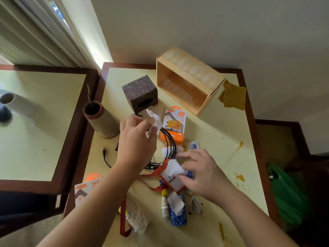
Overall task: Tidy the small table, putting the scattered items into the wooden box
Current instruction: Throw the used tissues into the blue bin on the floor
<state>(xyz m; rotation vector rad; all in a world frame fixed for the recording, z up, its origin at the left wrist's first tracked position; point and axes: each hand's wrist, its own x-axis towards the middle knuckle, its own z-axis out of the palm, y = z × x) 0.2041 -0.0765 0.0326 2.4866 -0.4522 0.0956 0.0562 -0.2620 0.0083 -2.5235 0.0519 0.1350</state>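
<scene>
On table [204, 125], two charger packs [173, 125], two tissue packets [178, 210], one wooden box [187, 81]

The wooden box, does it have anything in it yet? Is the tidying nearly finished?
Not nearly. The wooden box looks empty, lying on its side at the back of the table. The left hand pinches a crumpled tissue; the right hand grips a small blue tissue pack. Still out: the orange charger box, black cable, red lanyard badge, comb and little bottle.
</scene>
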